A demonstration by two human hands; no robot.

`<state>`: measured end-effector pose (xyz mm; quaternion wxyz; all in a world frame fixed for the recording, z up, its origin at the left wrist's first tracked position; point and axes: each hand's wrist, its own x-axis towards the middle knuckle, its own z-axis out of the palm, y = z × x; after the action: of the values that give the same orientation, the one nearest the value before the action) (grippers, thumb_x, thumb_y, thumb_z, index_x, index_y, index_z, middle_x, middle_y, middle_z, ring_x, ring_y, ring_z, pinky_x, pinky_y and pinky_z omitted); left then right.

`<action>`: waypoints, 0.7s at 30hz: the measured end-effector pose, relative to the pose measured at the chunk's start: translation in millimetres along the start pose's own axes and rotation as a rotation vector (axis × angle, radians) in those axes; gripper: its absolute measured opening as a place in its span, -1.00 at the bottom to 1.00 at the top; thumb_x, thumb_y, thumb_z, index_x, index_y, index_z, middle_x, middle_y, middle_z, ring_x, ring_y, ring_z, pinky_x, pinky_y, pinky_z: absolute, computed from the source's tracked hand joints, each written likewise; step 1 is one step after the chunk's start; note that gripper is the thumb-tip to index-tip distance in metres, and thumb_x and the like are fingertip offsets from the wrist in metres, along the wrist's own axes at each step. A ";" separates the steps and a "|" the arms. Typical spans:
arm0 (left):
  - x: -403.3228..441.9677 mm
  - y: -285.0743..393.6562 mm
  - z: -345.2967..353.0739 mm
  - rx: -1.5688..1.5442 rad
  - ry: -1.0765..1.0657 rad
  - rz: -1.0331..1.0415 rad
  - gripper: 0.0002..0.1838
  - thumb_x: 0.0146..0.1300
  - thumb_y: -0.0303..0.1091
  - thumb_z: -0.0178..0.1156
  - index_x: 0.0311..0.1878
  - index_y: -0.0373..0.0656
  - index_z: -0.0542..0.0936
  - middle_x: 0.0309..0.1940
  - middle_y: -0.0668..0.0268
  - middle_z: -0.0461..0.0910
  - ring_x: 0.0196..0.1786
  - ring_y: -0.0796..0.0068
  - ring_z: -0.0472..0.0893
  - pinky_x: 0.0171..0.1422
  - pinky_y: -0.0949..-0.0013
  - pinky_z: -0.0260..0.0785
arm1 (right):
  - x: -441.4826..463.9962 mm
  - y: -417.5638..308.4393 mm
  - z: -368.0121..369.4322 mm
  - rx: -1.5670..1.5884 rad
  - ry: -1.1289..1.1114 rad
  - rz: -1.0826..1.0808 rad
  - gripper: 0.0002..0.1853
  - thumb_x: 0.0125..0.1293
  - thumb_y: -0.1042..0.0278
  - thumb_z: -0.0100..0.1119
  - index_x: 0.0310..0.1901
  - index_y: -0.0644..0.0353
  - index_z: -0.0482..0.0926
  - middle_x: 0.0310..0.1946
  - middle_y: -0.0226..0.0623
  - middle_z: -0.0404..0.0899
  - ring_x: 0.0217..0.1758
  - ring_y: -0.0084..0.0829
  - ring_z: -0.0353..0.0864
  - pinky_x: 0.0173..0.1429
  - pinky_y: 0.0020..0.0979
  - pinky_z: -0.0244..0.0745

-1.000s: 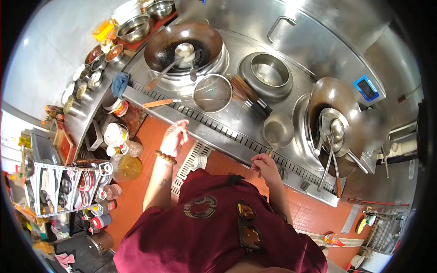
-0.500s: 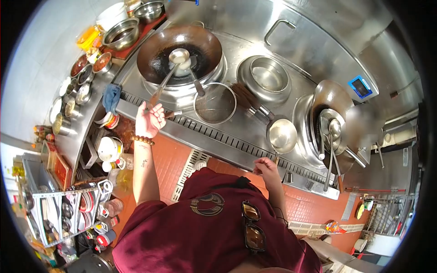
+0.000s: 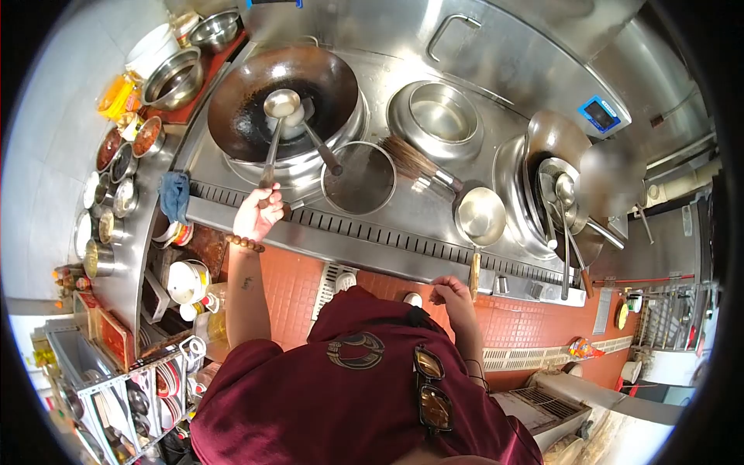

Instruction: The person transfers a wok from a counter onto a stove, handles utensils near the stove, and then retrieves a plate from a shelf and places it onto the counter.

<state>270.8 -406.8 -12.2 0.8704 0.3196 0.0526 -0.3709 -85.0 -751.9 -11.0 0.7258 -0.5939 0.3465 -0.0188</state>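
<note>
Ladle (image 3: pixel 274 146) lies across the wok (image 3: pixel 232 93), long handle running towards the nearer left hand (image 3: pixel 258 215), curled, grip unconfirmed; right hand (image 3: pixel 452 293) loosely bent, apparently empty.

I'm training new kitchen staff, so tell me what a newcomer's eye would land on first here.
First, probably the big dark wok at the upper left, with a ladle in it and the left hand at that ladle's handle end. Next, the maroon shirt filling the bottom middle, sunglasses on its front. Then the second wok at the right, holding several utensils.
</note>
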 end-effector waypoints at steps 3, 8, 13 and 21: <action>0.1 -7.2 14.4 -0.047 -0.063 0.030 -0.78 0.30 -0.36 0.15 -0.04 -0.23 0.52 -0.43 0.41 0.41 -0.39 0.52 0.37 -0.27 0.43 0.29 | -4.8 -1.8 7.0 0.024 0.021 0.016 -0.89 0.34 0.51 0.09 -0.18 0.27 0.60 -0.42 -0.40 0.59 -0.36 -0.59 0.53 -0.19 -0.53 0.47; -1.0 -14.1 27.6 -0.257 -0.226 0.085 -0.73 0.32 -0.34 0.15 0.01 -0.26 0.48 -0.38 0.42 0.39 -0.33 0.53 0.35 -0.20 0.42 0.27 | -7.0 -5.0 12.0 0.010 0.023 0.023 -0.90 0.33 0.52 0.09 -0.19 0.27 0.59 -0.43 -0.41 0.58 -0.36 -0.59 0.52 -0.20 -0.54 0.45; 1.8 -7.3 31.4 -0.397 -0.386 0.091 -0.74 0.31 -0.37 0.15 0.01 -0.26 0.46 -0.35 0.41 0.38 -0.29 0.53 0.34 -0.13 0.41 0.26 | -3.9 1.9 11.2 -0.036 -0.001 -0.012 -0.87 0.38 0.49 0.04 -0.14 0.26 0.58 -0.44 -0.35 0.61 -0.39 -0.54 0.58 -0.22 -0.51 0.48; 11.5 6.5 35.3 -0.485 -0.542 0.153 -0.73 0.19 -0.40 0.21 -0.06 -0.17 0.44 -0.34 0.44 0.38 -0.29 0.52 0.35 -0.09 0.40 0.25 | -2.0 1.3 15.7 -0.028 -0.019 -0.014 -0.87 0.38 0.50 0.04 -0.14 0.25 0.58 -0.44 -0.36 0.61 -0.38 -0.55 0.58 -0.22 -0.50 0.48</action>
<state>278.3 -431.5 15.3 0.9283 -0.0027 -0.1177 -0.3526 -78.8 -737.3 -10.3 0.7205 -0.6065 0.3359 -0.0134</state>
